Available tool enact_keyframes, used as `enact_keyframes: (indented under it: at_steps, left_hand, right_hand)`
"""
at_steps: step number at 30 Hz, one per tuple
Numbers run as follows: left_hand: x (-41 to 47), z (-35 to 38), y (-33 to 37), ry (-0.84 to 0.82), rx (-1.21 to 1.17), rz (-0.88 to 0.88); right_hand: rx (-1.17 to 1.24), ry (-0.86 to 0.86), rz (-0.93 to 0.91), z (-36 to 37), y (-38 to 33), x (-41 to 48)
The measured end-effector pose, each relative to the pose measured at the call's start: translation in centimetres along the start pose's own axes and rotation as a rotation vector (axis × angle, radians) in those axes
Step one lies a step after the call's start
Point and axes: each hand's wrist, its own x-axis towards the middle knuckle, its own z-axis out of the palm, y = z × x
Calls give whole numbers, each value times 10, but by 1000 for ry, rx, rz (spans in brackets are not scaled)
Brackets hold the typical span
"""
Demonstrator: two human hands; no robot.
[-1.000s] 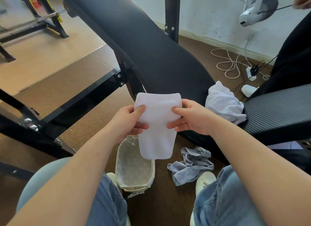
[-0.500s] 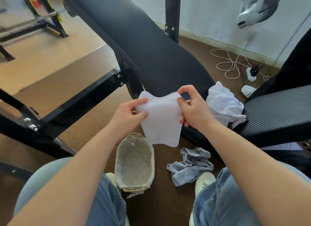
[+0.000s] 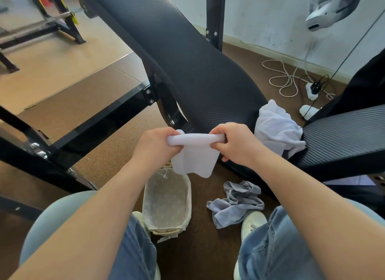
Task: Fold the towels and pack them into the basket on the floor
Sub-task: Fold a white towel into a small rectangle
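- Both hands grip: left hand point(image 3: 155, 146) and right hand point(image 3: 235, 143), fingers curled, pinch the rolled top edge of the white towel point(image 3: 195, 158) at its two ends.
- White towel: held in the air over the far rim of the basket point(image 3: 166, 200).
- Basket: on the floor, between the feet.
- Grey towel point(image 3: 235, 202): crumpled on the floor, just right of the basket.
- White cloth heap point(image 3: 275, 127): on the black bench pad point(image 3: 187, 61).

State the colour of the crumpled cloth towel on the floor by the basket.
Pale blue-grey. The crumpled cloth towel shows best in the head view.
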Motion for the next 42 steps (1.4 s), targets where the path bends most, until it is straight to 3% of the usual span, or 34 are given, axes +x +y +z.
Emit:
enact_keyframes:
  at_steps: [5,9,14,18,22,29,33,35,38,42]
  left_hand:
    - [6,-6,2,-80,-177,-151]
    - [9,-12,6,-138,-511,-207]
    - [10,-10,6,-56,-590,-250]
    - [8,-10,6,26,-621,-313]
    - [5,-10,7,125,-613,-335]
    - [4,-11,9,79,-474,-77]
    - [3,-5,5,-48,-378,-23]
    - [2,-3,5,-33,-270,6]
    - [0,-1,5,30,-175,80]
    - [0,3,1,83,-161,150]
  right_hand:
    - [16,-69,68,-6,5,8]
    - [403,-110,190,-12,9,12]
    - [768,-65,344,-8,4,11]
    - [960,-178,284,-4,6,7]
    - [840,-119,190,2,4,7]
    - [659,-16,315,-1,3,8]
    - [655,-138,216,-7,0,4]
    - [514,-167,152,-8,1,3]
    - [271,-84,87,-1,5,4]
    - [236,-19,78,2,11,9]
